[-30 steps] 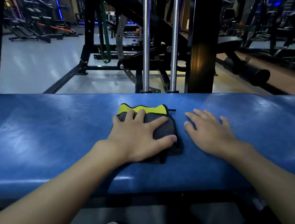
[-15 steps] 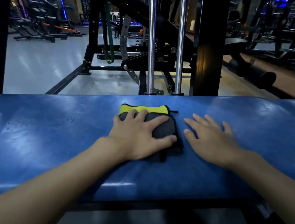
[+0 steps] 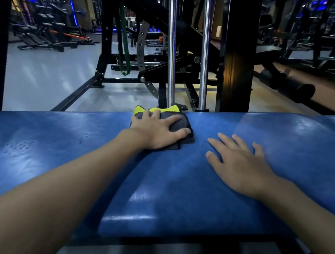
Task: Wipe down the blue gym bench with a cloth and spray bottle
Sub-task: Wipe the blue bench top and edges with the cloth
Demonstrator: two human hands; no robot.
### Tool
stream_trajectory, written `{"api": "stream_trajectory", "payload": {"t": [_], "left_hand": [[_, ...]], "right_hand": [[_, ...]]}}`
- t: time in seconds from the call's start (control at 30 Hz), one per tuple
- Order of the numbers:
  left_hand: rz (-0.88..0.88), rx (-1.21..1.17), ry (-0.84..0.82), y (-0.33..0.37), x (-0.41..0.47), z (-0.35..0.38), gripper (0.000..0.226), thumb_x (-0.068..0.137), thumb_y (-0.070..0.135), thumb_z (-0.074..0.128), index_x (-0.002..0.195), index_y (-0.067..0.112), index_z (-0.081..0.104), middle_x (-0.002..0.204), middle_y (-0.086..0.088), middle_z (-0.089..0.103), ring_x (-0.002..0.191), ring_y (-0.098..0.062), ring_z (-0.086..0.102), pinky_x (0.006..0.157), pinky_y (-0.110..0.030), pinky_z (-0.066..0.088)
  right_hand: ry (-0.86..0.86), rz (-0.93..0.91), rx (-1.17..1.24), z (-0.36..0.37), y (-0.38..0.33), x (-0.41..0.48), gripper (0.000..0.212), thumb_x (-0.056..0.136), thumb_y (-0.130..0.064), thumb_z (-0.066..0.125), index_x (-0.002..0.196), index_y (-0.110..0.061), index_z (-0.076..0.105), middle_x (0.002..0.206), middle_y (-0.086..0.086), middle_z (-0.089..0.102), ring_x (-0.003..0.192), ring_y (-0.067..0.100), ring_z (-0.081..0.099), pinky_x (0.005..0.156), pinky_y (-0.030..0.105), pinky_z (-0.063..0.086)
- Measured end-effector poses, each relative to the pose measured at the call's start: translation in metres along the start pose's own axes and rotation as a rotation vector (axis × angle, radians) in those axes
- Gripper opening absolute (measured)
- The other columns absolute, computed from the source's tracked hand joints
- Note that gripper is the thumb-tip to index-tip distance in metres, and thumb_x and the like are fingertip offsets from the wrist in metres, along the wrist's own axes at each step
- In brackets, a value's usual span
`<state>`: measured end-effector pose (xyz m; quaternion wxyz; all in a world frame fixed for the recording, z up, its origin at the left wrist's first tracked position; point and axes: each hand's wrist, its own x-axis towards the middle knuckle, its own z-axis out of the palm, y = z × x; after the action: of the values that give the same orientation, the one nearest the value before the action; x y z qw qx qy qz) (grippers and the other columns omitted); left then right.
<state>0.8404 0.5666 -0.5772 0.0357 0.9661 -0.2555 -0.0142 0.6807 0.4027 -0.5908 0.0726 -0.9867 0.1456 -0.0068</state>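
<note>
From the camera on my head, both my forearms reach forward across the blue bench (image 3: 174, 192), bare to the elbow. My left hand (image 3: 157, 133) lies palm down on the cloth (image 3: 184, 121), fingers spread and nearly straight, thumb stretched out to the right along its near side; it presses the cloth rather than gripping it. My right hand (image 3: 240, 169) rests flat on the bare pad just beside the cloth, apart from it, fingers fanned and relaxed, holding nothing. The cloth sits at the far edge of the bench, roughly in the middle of its length: a folded, soft-looking pad, dark grey on top with a bright yellow-green border (image 3: 160, 109) showing beyond my fingertips at the far rim. The bench top is smooth, glossy blue vinyl with rounded edges, catching pale streaks of light, and a patch of small droplets (image 3: 18, 145) beads on it well to the left of my arm. Behind the bench two polished chrome rods (image 3: 172, 41) stand upright beside a thick black post (image 3: 237, 50), a green band (image 3: 123, 41) hangs on the black frame, and a black cylindrical roller pad (image 3: 292, 88) lies off to the right above the shiny grey floor (image 3: 40, 78).
</note>
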Motion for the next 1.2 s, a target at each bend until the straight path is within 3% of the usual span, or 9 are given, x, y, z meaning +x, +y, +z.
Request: {"api": "stream_trajectory", "payload": {"t": [0.3,0.47,0.6,0.73,0.83,1.03,1.2], "left_hand": [[0.102,0.084,0.065,0.011,-0.145,0.01,0.091,0.064,0.089,-0.005,0.148,0.059,0.01,0.156,-0.002,0.025,0.145,-0.027,0.017,0.112,-0.057,0.021],[0.073,0.028,0.084,0.018,-0.177,0.012,0.09,0.064,0.089,-0.003,0.147,0.057,0.009,0.161,0.0,0.013,0.15,-0.026,0.005,0.114,-0.063,0.015],[0.063,0.045,0.096,0.012,-0.15,0.012,0.09,0.062,0.091,-0.001,0.145,0.059,0.01,0.159,0.002,0.022,0.148,-0.027,0.014,0.11,-0.062,0.022],[0.052,0.022,0.059,-0.002,-0.097,0.007,0.087,0.061,0.093,0.0,0.142,0.064,0.014,0.156,0.003,0.027,0.145,-0.026,0.02,0.109,-0.061,0.025],[0.021,0.009,0.04,-0.011,-0.049,0.005,0.081,0.068,0.094,0.008,0.142,0.064,0.017,0.158,0.002,0.028,0.146,-0.027,0.021,0.108,-0.063,0.023],[-0.049,0.008,-0.011,-0.022,0.028,-0.006,0.072,0.078,0.092,0.017,0.144,0.063,0.019,0.157,-0.002,0.033,0.146,-0.031,0.024,0.109,-0.063,0.023],[-0.028,0.035,0.003,-0.022,0.019,-0.002,0.076,0.078,0.092,0.013,0.147,0.061,0.016,0.158,-0.004,0.03,0.147,-0.03,0.021,0.11,-0.062,0.022]], "right_hand": [[0.008,0.004,-0.005,-0.003,-0.003,-0.006,0.056,0.103,-0.054,0.019,0.156,-0.037,0.02,0.167,-0.008,0.01,0.153,0.019,0.004,0.12,0.057,0.002],[0.087,-0.043,0.018,-0.01,-0.008,-0.005,0.053,0.103,-0.052,0.026,0.151,-0.033,0.035,0.164,-0.007,0.022,0.152,0.017,0.012,0.119,0.057,0.003],[0.124,-0.074,0.127,-0.011,-0.016,0.004,0.051,0.104,-0.048,0.025,0.154,-0.036,0.028,0.163,-0.01,0.023,0.151,0.011,0.014,0.121,0.053,0.007],[-0.038,-0.077,0.031,0.0,-0.015,0.009,0.055,0.102,-0.057,0.019,0.155,-0.043,0.016,0.166,-0.013,0.005,0.153,0.013,-0.001,0.12,0.056,-0.003],[-0.063,-0.085,-0.006,0.002,-0.015,0.009,0.059,0.099,-0.062,0.013,0.155,-0.044,0.011,0.166,-0.014,-0.003,0.153,0.014,-0.007,0.12,0.056,-0.006],[-0.045,-0.085,-0.01,0.002,-0.017,0.008,0.059,0.099,-0.061,0.013,0.155,-0.044,0.011,0.166,-0.015,-0.004,0.153,0.012,-0.008,0.12,0.055,-0.004],[-0.044,-0.079,0.007,0.003,-0.016,0.008,0.058,0.099,-0.062,0.014,0.155,-0.045,0.011,0.166,-0.016,-0.003,0.153,0.011,-0.008,0.12,0.053,-0.005]]}}
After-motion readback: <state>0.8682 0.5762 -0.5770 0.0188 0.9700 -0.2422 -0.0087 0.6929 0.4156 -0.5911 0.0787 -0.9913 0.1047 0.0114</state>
